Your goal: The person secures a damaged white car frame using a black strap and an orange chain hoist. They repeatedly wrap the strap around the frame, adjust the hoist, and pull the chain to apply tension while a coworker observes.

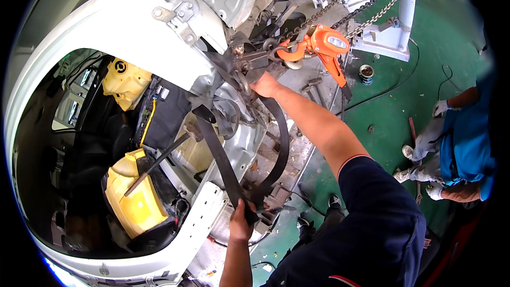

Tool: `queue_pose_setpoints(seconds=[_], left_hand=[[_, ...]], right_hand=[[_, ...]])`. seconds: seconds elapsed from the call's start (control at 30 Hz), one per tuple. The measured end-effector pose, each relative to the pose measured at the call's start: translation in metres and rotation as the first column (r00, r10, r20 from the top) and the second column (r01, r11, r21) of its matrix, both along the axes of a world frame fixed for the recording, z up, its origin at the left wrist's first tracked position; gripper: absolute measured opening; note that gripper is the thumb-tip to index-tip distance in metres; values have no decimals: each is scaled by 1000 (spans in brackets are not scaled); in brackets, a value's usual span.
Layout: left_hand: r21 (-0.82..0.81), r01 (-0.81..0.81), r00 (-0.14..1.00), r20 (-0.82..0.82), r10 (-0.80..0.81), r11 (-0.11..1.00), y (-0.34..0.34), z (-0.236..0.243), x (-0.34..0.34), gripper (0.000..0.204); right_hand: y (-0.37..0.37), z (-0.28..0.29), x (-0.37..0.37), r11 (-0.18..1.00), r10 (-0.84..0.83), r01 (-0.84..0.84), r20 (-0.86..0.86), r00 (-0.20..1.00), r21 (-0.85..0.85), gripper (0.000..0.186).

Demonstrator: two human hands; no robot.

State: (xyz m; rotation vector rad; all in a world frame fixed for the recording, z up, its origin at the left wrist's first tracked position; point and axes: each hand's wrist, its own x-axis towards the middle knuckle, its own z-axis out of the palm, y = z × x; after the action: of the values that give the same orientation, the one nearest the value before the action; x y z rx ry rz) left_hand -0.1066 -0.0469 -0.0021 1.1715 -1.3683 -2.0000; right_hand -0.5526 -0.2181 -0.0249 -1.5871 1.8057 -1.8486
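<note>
Green floor (pixel 382 122) spreads out under a workshop, with a white car body (pixel 95 24) filling the left side. Nearest, the left hand (pixel 241 223) sits low in the middle, its forearm pointing almost straight up from the bottom edge. Its grip is closed around the bottom of a long black strap (pixel 217 151). Farther up, the right arm stretches out long, up and to the left, from a dark blue sleeve (pixel 377 196). The right hand (pixel 264 84) is up by a metal loop (pixel 243 82) on the car's side. I cannot tell if that grip is open or closed — the fingertips are hidden.

Two lengths of the strap come together at the left grip. One runs straight up along the car, and the other bends out like a bow and goes up to just below the right hand. The strap's top gets lost among dark metal bits, so it is hard to see what it goes around.

Inside the car lie a hammer (pixel 159 163) and a big yellow part (pixel 141 202). Past the right hand hangs an orange chain hoist (pixel 325 42). Off to the right is another person in blue (pixel 467 141) — cut off by the dark rim.
</note>
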Motion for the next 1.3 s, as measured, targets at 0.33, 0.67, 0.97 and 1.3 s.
queue_pose_setpoints(seconds=[0.33,0.67,0.97,1.3], left_hand=[[-21,53,991,-118,-55,998,-47,5,-107,49],[-43,-24,994,109,29,999,-61,-50,-75,46],[8,42,999,-12,-42,999,10,-21,-22,48],[-228,140,914,405,-37,963,72,-27,96,56]], right_hand=[[118,49,98,999,23,-37,524,851,16,44],[127,-5,79,982,181,-184,370,911,-27,38],[165,-108,165,875,-117,-283,739,663,392,79],[119,-54,149,929,2,-358,966,260,94,27]])
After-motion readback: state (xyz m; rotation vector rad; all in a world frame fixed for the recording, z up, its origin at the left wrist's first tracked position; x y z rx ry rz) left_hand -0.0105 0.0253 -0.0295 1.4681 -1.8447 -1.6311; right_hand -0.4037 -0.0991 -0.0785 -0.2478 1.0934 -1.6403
